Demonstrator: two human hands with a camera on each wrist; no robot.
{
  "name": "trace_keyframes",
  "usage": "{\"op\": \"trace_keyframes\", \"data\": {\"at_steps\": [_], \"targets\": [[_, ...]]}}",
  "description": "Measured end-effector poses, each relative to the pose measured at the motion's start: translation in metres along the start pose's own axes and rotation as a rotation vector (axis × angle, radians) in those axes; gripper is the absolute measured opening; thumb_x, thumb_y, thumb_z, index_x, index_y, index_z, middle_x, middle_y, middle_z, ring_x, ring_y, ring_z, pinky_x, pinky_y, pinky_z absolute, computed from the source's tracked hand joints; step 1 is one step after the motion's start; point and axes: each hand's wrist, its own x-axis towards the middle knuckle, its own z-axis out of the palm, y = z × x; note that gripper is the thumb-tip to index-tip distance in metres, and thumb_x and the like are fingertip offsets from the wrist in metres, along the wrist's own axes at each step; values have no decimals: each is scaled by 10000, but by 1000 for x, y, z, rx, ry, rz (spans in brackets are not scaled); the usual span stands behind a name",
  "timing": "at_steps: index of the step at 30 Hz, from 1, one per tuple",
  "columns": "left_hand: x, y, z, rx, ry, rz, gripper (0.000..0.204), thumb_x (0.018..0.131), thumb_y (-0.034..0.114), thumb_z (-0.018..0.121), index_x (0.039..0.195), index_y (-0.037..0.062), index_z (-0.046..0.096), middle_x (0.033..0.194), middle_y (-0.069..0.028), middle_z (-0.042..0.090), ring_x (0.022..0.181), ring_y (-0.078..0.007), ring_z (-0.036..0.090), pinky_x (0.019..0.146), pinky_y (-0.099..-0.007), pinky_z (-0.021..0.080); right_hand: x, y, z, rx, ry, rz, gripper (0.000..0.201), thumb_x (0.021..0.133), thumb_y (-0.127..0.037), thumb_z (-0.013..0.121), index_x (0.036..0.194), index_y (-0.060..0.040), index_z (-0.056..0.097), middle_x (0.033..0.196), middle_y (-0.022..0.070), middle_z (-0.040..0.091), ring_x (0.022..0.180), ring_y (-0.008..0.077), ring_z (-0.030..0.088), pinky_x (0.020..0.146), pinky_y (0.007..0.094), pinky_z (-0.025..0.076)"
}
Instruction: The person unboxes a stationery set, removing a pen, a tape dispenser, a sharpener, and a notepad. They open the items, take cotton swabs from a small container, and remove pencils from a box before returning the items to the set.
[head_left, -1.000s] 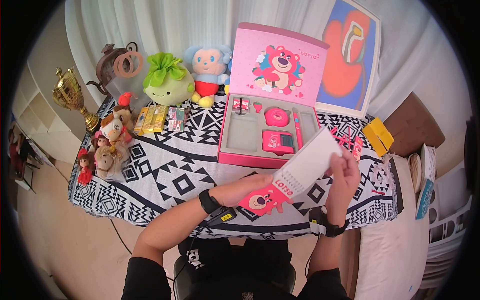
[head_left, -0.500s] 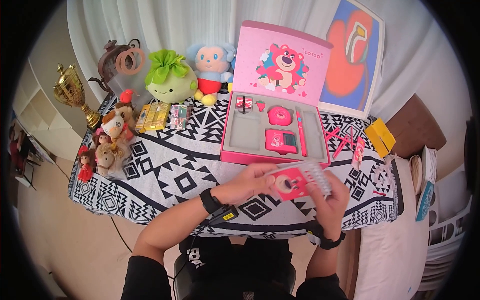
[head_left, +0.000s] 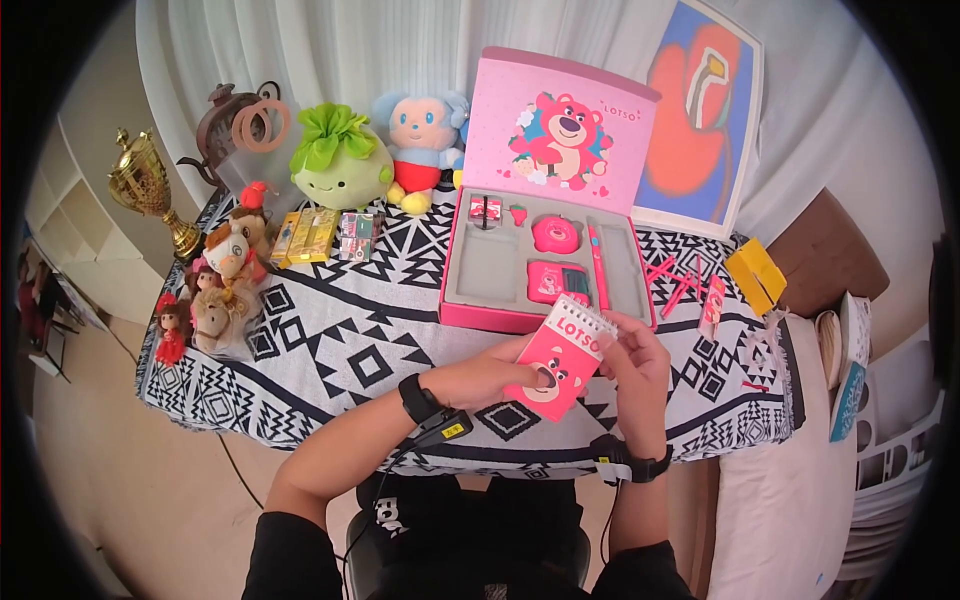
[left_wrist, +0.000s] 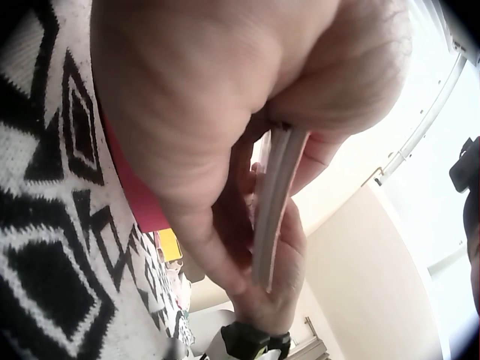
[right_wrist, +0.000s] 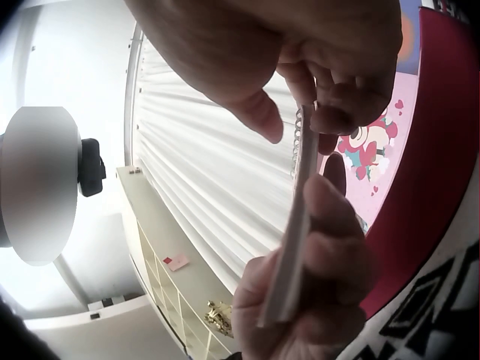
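Observation:
A small pink spiral notepad (head_left: 553, 388) with a bear's face and LOTSO on its cover is held over the table in front of the box. My left hand (head_left: 487, 377) grips its lower left side, thumb across the cover and fingers behind. My right hand (head_left: 640, 372) is at the upper right corner by the wire spiral. In the right wrist view its curled fingers meet the top edge and back of the notepad (right_wrist: 294, 225), while the thumb stands a little off the cover. The left wrist view shows the notepad (left_wrist: 276, 214) edge-on.
Just behind the hands, an open pink gift box (head_left: 480, 316) holds several items in a grey insert. Pink pens (head_left: 683, 290) and a yellow box (head_left: 757, 275) lie right. Plush toys (head_left: 342, 170), small dolls (head_left: 215, 315) and a gold trophy (head_left: 145, 190) stand left, on a patterned cloth (head_left: 370, 365).
The notepad was open with white pages lifted by the right hand. It was then closed and turned sideways between both hands; now its cover faces up with the spiral at the top.

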Motion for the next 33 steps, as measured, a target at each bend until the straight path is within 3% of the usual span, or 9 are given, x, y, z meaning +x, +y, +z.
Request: {"op": "trace_keyframes", "data": {"at_steps": [5,12,15,18,20,22,27,30,33], "targets": [[-4,8,2,-101,-83,37,690,974,-29,522,1610,71,275,1447,-195,567,1282,-313,640,1041,-440,559,6,3,6,-16,-3,-62,281,969,-20,692,1237,53,654,908,23,701,760,30,600,653,193,453],[0,2,4,-40,111,136,703,972,-32,532,1610,73,256,1441,-189,565,1308,-310,622,1023,-454,567,13,6,6,-44,26,-8,254,953,-41,720,1193,33,679,836,19,696,668,42,590,586,192,427],[-2,8,9,-9,79,151,672,981,-32,524,1600,69,283,1437,-192,566,1284,-310,638,1016,-453,572,19,3,-4,-103,-113,109,208,960,-80,723,1142,17,692,793,6,683,624,45,579,550,197,417],[-2,2,-2,-45,-12,107,590,1011,31,570,1554,56,341,1422,-206,590,1236,-310,661,1036,-476,563,34,1,-18,-84,-35,58,128,973,-112,716,1032,2,709,735,-17,654,592,38,549,532,192,398],[3,-6,-15,-5,-194,-92,468,1015,71,576,1462,38,444,1392,-206,617,1226,-286,666,1023,-446,564,55,-7,-25,-60,30,21,132,977,-121,714,1013,6,709,727,-17,651,589,37,544,529,194,393],[3,-7,-14,67,-224,-124,408,1018,88,577,1411,35,483,1379,-204,628,1213,-274,671,1013,-425,564,75,-13,-23,-37,100,-22,140,980,-129,711,995,10,709,719,-18,648,586,36,539,526,195,389],[1,-5,-12,166,-247,-185,318,1020,99,572,1329,36,539,1370,-193,639,1183,-243,678,1004,-376,553,118,-12,16,-246,-161,97,155,976,-120,713,965,34,701,712,2,654,582,50,557,516,203,398],[1,-5,-15,180,-253,-168,321,1024,116,585,1330,34,540,1358,-187,650,1179,-233,674,1000,-368,548,153,18,38,-207,-280,89,141,973,-109,719,1009,27,712,752,14,672,592,55,580,532,202,445],[0,-3,-14,206,-252,-158,330,1026,136,602,1332,32,539,1343,-185,662,1179,-225,669,1006,-368,540,177,31,57,-305,-323,157,130,973,-91,714,1018,31,718,748,17,671,597,68,598,531,218,471]]}}
